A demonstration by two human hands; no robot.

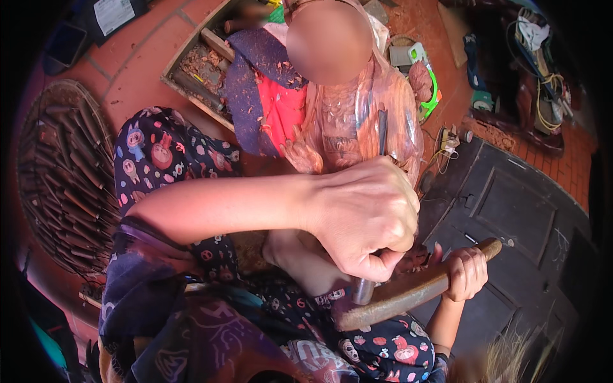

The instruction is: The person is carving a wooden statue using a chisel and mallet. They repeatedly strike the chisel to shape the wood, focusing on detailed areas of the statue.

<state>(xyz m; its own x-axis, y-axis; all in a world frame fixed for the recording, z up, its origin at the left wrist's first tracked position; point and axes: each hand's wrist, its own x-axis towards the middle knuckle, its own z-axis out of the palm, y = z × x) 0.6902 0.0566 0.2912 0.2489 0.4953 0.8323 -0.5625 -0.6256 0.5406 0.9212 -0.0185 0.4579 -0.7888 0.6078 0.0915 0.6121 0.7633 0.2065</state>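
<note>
The floor is red tile, with a flat basket of chisels (64, 179) at nine o'clock. My left hand (364, 217) grips a chisel (364, 290) on the carved wood figure (357, 127). At four o'clock my right hand (466, 273) holds the wooden mallet (408, 290) touching the chisel's end. I judge this the carving step; next needs a steady blow.

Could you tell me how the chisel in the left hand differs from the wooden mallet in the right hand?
The chisel is thin, dark metal and stands nearly upright through the left hand; the mallet is a thick, brown wooden bar lying at a slant. The chisel is mostly hidden by the fist; the mallet shows along most of its length, gripped near its far end by the right hand. Both are gripped firmly.
</note>
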